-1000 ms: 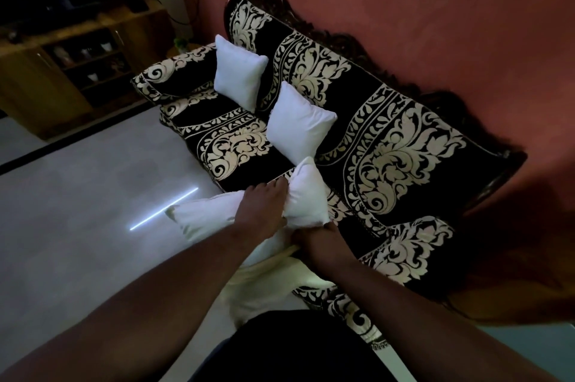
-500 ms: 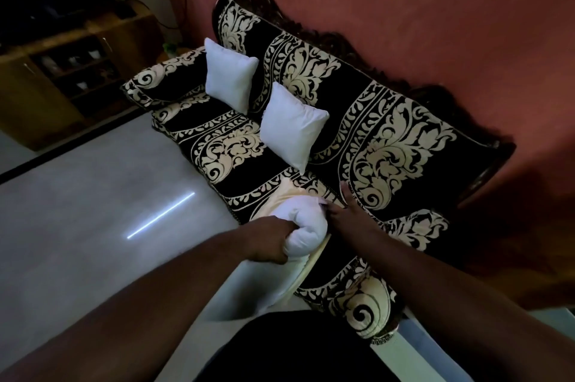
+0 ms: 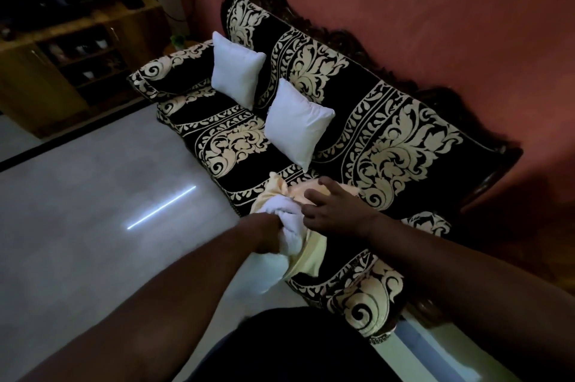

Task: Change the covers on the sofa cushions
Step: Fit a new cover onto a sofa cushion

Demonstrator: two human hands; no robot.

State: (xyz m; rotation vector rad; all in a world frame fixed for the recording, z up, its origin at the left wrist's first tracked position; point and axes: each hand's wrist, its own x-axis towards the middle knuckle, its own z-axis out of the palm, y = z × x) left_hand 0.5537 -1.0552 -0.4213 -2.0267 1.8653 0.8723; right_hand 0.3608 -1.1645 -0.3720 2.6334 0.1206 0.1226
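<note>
Head view only. Near edge of sofa (image 3: 389,145): left hand (image 3: 273,234) clenched round bunched white cushion (image 3: 287,226), partly inside yellow cover (image 3: 306,257). Right hand (image 3: 334,210) fingers spread, released, over cover. Farther left, two white cushions (image 3: 236,69) (image 3: 297,123) against backrest.

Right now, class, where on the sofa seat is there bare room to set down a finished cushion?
Free: seat between the far white cushion and near white cushion, toward the front edge. Crowded: near end, where both hands work the bunched white cushion into the yellow cover.
</note>
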